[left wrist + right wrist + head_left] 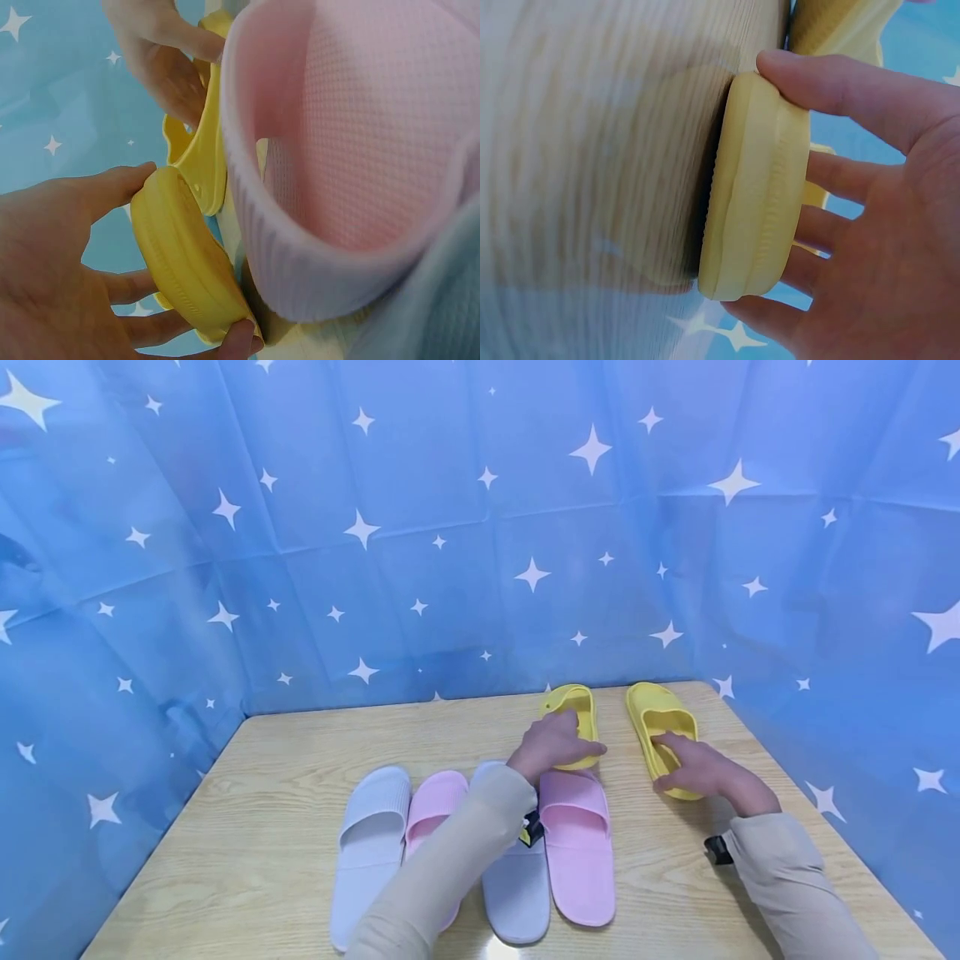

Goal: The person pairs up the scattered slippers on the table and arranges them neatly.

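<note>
The grip of the left hand (557,743) holds the heel end of one yellow clog (191,255), thumb on one side and fingers on the other. The right hand (708,768) holds the heel end of the other yellow clog (654,698) in the same manner. Both clogs are at the far right of the wooden surface (255,827), a little apart, toes towards the starry blue curtain (450,485). Nearer stand four slippers in a row: grey (371,856), pink (429,818), grey (517,897), pink (579,868) (the left sleeve (457,852) partly hides the middle two). The left clog lies just beyond the rightmost slipper's toe.
</note>
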### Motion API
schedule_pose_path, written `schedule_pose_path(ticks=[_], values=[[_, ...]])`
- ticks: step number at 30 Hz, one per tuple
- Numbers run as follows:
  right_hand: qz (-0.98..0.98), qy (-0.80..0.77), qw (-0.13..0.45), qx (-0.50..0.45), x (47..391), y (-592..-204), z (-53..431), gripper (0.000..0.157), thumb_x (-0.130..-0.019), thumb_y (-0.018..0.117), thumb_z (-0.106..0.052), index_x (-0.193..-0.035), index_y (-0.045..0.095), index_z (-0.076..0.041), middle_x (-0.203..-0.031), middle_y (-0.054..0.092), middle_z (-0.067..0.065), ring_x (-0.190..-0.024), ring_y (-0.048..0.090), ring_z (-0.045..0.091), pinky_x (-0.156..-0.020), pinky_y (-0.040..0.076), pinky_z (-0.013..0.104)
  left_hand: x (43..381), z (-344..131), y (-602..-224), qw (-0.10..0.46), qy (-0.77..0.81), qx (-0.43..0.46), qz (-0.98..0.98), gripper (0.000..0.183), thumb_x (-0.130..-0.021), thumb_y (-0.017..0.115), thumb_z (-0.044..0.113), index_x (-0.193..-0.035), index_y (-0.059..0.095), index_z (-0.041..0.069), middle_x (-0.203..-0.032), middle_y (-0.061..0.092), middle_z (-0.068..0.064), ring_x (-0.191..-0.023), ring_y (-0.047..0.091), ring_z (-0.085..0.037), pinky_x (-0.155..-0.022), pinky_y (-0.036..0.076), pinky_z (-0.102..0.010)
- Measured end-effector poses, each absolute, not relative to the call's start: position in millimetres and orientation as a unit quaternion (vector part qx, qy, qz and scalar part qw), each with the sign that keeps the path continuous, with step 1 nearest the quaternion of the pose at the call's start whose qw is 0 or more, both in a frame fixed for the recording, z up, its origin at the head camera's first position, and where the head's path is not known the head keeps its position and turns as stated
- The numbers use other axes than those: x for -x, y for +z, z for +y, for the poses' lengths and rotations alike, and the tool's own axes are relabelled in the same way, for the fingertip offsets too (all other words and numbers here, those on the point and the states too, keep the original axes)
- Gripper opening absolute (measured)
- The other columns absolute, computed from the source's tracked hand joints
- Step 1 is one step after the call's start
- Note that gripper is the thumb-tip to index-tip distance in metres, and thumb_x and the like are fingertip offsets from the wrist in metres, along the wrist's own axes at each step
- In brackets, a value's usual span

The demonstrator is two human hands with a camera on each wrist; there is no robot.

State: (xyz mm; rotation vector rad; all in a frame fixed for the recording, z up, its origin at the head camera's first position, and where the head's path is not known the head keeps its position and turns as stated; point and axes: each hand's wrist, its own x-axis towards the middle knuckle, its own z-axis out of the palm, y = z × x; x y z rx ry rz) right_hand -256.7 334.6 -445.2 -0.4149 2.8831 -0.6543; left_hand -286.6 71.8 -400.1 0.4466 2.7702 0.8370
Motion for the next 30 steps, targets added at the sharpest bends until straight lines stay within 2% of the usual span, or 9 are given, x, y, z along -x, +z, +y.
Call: schedule_pose_path(ticks=[5, 12, 14, 19, 21, 23, 26, 28, 30], values=[[0.963, -0.218, 0.073, 0.143, 258.4, -442.8, 334.6, 0.081, -0.086, 0.079, -0.022, -0.148, 0.04, 0.014, -0.148, 0.042, 0.043, -0.135, 0.039, 0.064, -0.105, 0.04, 0.072, 290.9, 82.9, -400.1, 0.098, 0.25, -0.156, 0.95, 0.061, -0.087, 0.075, 0.057, -0.128, 0.061, 0.014, -0.094, 0.062, 0.003, -0.082, 0.057, -0.016, -0.073, 0.049, -0.032], [0.965, -0.211, 0.062, 0.143, 257.6, -441.4, 335.6, 0.077, -0.084, 0.079, -0.017, -0.144, 0.044, 0.016, -0.145, 0.046, 0.043, -0.132, 0.043, 0.063, -0.104, 0.042, 0.072, 289.4, 100.3, -401.3, 0.092, 0.22, -0.16, 0.958, 0.063, -0.087, 0.073, 0.061, -0.128, 0.062, 0.015, -0.112, 0.067, 0.002, -0.096, 0.062, -0.017, -0.086, 0.054, -0.035], [0.967, -0.206, 0.058, 0.141, 257.6, -441.6, 336.6, 0.074, -0.084, 0.078, -0.014, -0.143, 0.045, 0.016, -0.143, 0.047, 0.042, -0.131, 0.044, 0.062, -0.103, 0.042, 0.071, 287.3, 105.4, -401.1, 0.09, 0.22, -0.162, 0.958, 0.059, -0.087, 0.074, 0.061, -0.124, 0.064, 0.016, -0.108, 0.066, 0.002, -0.093, 0.061, -0.016, -0.084, 0.053, -0.034], [0.972, -0.185, 0.051, 0.132, 259.0, -442.3, 338.1, 0.071, -0.082, 0.077, -0.01, -0.141, 0.047, 0.016, -0.137, 0.054, 0.04, -0.124, 0.051, 0.059, -0.098, 0.047, 0.069, 281.8, 117.9, -400.9, 0.092, 0.219, -0.169, 0.956, 0.045, -0.087, 0.075, 0.058, -0.099, 0.061, 0.017, -0.086, 0.057, 0.003, -0.077, 0.055, -0.015, -0.07, 0.047, -0.031], [0.974, -0.179, 0.048, 0.128, 258.7, -441.5, 338.5, 0.07, -0.082, 0.078, -0.009, -0.14, 0.048, 0.016, -0.133, 0.057, 0.039, -0.121, 0.055, 0.057, -0.095, 0.048, 0.067, 280.0, 123.6, -401.3, 0.09, 0.21, -0.172, 0.958, 0.044, -0.087, 0.075, 0.059, -0.094, 0.06, 0.018, -0.084, 0.057, 0.003, -0.076, 0.056, -0.014, -0.068, 0.047, -0.03], [0.975, -0.176, 0.048, 0.123, 258.7, -441.1, 339.1, 0.069, -0.082, 0.078, -0.009, -0.14, 0.049, 0.015, -0.131, 0.058, 0.037, -0.119, 0.056, 0.056, -0.094, 0.049, 0.066, 278.3, 129.2, -401.6, 0.083, 0.199, -0.177, 0.96, 0.044, -0.087, 0.074, 0.06, -0.098, 0.064, 0.019, -0.091, 0.061, 0.004, -0.083, 0.059, -0.013, -0.072, 0.05, -0.029], [0.975, -0.177, 0.049, 0.121, 258.3, -440.0, 339.3, 0.068, -0.082, 0.077, -0.009, -0.14, 0.049, 0.015, -0.131, 0.06, 0.036, -0.118, 0.057, 0.056, -0.093, 0.05, 0.066, 276.3, 135.5, -403.3, 0.076, 0.182, -0.184, 0.963, 0.049, -0.088, 0.071, 0.061, -0.115, 0.068, 0.021, -0.112, 0.069, 0.007, -0.106, 0.063, -0.012, -0.089, 0.054, -0.029], [0.975, -0.178, 0.05, 0.12, 258.4, -440.0, 339.5, 0.068, -0.083, 0.076, -0.009, -0.141, 0.049, 0.014, -0.131, 0.059, 0.037, -0.119, 0.056, 0.057, -0.093, 0.05, 0.066, 275.9, 138.6, -405.9, 0.076, 0.176, -0.186, 0.964, 0.055, -0.089, 0.07, 0.061, -0.126, 0.068, 0.021, -0.123, 0.068, 0.008, -0.12, 0.06, -0.012, -0.101, 0.051, -0.03], [0.975, -0.178, 0.05, 0.12, 258.2, -439.6, 339.6, 0.067, -0.084, 0.076, -0.009, -0.141, 0.049, 0.014, -0.133, 0.059, 0.037, -0.12, 0.055, 0.057, -0.094, 0.049, 0.067, 276.1, 140.8, -409.9, 0.078, 0.172, -0.192, 0.963, 0.055, -0.089, 0.07, 0.06, -0.129, 0.067, 0.021, -0.126, 0.069, 0.008, -0.127, 0.057, -0.012, -0.107, 0.049, -0.031]])
